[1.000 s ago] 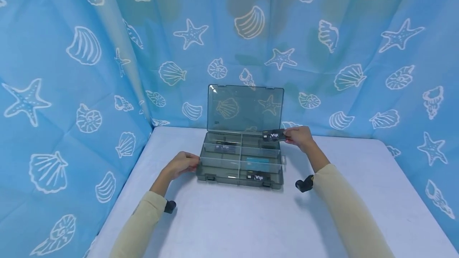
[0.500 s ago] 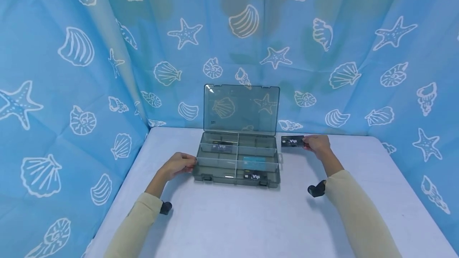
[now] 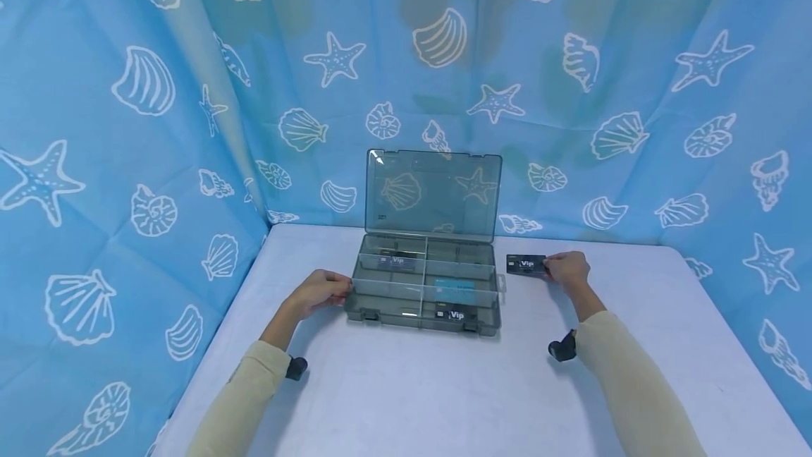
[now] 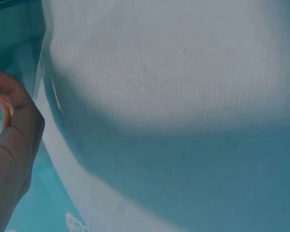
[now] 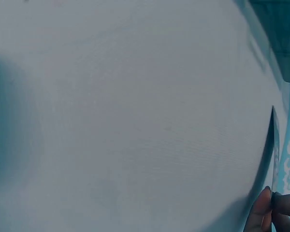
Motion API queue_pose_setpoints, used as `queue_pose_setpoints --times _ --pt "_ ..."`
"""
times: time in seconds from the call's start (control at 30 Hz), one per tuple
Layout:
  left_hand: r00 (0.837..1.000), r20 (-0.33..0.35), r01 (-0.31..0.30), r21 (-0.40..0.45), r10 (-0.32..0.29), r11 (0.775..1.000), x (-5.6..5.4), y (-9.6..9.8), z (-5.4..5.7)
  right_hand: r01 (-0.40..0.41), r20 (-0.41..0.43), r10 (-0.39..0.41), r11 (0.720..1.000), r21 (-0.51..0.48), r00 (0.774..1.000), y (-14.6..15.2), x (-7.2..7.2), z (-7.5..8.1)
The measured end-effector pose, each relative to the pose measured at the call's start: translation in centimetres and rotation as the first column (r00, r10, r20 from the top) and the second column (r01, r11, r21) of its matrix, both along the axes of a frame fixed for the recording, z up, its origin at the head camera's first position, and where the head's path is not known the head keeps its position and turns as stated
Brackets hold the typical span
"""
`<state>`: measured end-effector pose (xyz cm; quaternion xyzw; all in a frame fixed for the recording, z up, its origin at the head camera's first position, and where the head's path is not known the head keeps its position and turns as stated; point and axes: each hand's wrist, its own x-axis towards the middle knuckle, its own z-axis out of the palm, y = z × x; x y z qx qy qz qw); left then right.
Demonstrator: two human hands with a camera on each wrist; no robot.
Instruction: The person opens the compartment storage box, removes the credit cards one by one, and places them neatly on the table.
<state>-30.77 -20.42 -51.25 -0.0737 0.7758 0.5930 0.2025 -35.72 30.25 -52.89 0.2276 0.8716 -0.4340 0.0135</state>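
Observation:
A grey see-through compartment box [image 3: 395, 319] lies on the table with its lid [image 3: 434, 196] raised at the back. My left hand [image 3: 320, 290] holds the box's left side wall, its fingers bent at the edge in the left wrist view. To the right of the box, my right hand [image 3: 567, 268] pinches a black "Vip" bank card [image 3: 525, 264] by its right end. The right wrist view shows this card edge-on, between thumb and fingers [image 5: 261, 205]. Inside the box are a "Vip" card [image 3: 397, 261] at left, a light blue card [image 3: 454, 292] and a black card [image 3: 454, 312] at right.
White cloth covers the table [image 3: 406, 393]. A blue curtain [image 3: 545, 111] with shell and starfish prints hangs behind it and along the left. Small dark wrist cameras [image 3: 562, 348] sit at both sleeves. A small tab [image 3: 502, 283] sticks out from the box's right side.
My right hand has drawn the black card out from over the box's back right compartment, rightward, then down toward the table. The left hand stays at the box's left side.

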Motion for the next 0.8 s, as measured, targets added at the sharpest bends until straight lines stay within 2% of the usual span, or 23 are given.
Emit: queue_pose_setpoints --times 0.13,0.27,0.33,0.5,0.7,0.8 --pt "1.0 -0.006 0.002 -0.002 -0.002 1.0 0.1 0.1 0.2 -0.013 -0.001 0.013 0.993 0.116 1.0 -0.2 0.1 -0.3" --pt "1.0 -0.002 -0.001 -0.002 0.001 1.0 0.2 0.2 0.3 -0.044 -0.013 0.048 0.97 0.241 0.999 -0.5 0.1 -0.4" --pt "1.0 -0.007 -0.001 0.0 0.001 1.0 0.1 0.2 0.3 -0.055 -0.029 0.065 0.961 0.271 0.997 -0.6 0.1 -0.3" --pt "1.0 -0.02 0.0 0.008 0.0 1.0 0.2 0.2 0.1 -0.06 -0.037 0.074 0.952 0.299 0.997 -1.3 0.5 0.0" --pt "1.0 -0.016 -0.004 -0.002 0.004 1.0 0.3 0.1 -0.1 -0.067 0.01 0.067 0.953 0.296 0.998 -2.0 0.9 0.2" --pt "1.0 -0.015 -0.006 -0.011 0.006 1.0 0.1 0.0 -0.1 -0.073 -0.023 0.083 0.955 0.287 0.996 -2.5 0.5 0.5"
